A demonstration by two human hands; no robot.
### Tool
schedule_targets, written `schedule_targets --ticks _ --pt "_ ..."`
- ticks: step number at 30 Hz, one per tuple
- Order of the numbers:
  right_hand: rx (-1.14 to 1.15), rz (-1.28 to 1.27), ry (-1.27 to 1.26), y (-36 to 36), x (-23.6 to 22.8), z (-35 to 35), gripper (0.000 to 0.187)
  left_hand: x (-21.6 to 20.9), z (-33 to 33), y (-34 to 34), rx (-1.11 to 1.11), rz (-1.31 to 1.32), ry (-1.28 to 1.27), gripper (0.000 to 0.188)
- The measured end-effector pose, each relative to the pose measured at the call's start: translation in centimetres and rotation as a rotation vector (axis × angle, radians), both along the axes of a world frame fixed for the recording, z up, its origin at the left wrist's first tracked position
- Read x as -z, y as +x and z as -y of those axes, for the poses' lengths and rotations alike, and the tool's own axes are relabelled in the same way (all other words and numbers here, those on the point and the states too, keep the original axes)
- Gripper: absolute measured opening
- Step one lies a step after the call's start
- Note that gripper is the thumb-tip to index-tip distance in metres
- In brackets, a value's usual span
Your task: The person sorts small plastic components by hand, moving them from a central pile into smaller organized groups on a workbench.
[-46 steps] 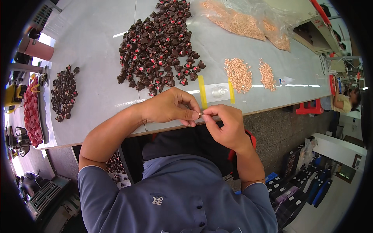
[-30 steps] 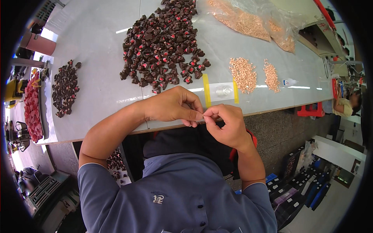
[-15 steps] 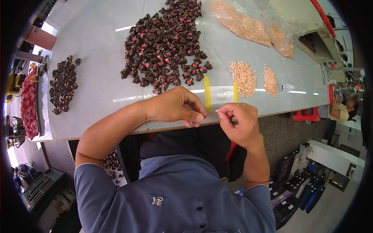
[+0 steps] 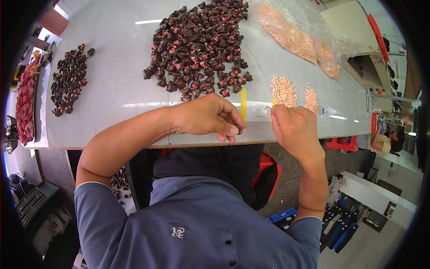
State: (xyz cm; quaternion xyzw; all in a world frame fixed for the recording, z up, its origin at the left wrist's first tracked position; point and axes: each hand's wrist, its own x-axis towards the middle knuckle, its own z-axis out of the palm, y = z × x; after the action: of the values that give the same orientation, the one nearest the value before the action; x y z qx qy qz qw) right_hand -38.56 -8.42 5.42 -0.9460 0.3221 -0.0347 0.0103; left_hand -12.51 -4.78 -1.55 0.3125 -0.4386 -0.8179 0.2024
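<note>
My left hand (image 4: 208, 117) is closed near the table's front edge, with a small dark brown piece (image 4: 240, 131) showing at its fingertips. Most of that piece is hidden by the fingers. My right hand (image 4: 295, 127) is pinched, its fingertips beside a small clear round dish (image 4: 263, 110) and over a yellow tape strip. What its fingertips hold, if anything, cannot be seen. Just beyond lie a pile of small beige pieces (image 4: 283, 91) and a smaller beige pile (image 4: 311, 98). A large heap of dark brown pieces (image 4: 197, 54), several with red-and-white faces, spreads beyond my left hand.
A smaller dark pile (image 4: 69, 80) lies at the left, near a tray of red pieces (image 4: 27, 103). Clear bags of beige pieces (image 4: 298, 42) lie at the far right. A small white bottle (image 4: 329, 111) and a red stool (image 4: 342, 142) are at the right, with another person (image 4: 385, 141) beyond.
My right hand has moved right and slightly away from me, apart from my left hand; the tiny pale piece at its fingertips no longer shows. My left hand stays nearly in place. The view has shifted.
</note>
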Motion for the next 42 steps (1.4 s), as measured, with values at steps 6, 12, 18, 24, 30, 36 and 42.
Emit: schedule_targets --ticks 6,12,18,24,30,36,42 --pt "-0.010 -0.058 -0.008 0.0 0.4 0.1 0.012 0.2 -0.1 -0.1 -0.043 -0.021 -0.006 0.025" --pt "0.001 0.176 0.036 0.6 -0.3 -0.8 0.013 0.5 -0.3 -0.1 -0.077 -0.050 0.051 0.028" --pt "0.067 0.536 0.316 1.7 2.3 -3.6 0.016 -0.1 -0.1 -0.2 -0.098 -0.021 0.084 0.028" --pt "0.075 0.594 0.305 2.2 3.4 -3.9 0.016 -0.1 0.0 -0.3 -0.106 0.005 0.084 0.028" --pt "0.059 0.581 0.289 2.4 3.8 -4.1 0.016 0.0 -0.1 -0.3 -0.100 0.014 0.074 0.029" --pt "0.053 0.592 0.202 3.3 4.0 -4.9 0.017 0.1 -0.2 -0.3 -0.130 0.018 0.058 0.026" --pt "0.021 0.607 0.095 2.9 3.8 -4.9 0.015 -0.1 -0.1 -0.4 -0.138 0.009 0.049 0.023"
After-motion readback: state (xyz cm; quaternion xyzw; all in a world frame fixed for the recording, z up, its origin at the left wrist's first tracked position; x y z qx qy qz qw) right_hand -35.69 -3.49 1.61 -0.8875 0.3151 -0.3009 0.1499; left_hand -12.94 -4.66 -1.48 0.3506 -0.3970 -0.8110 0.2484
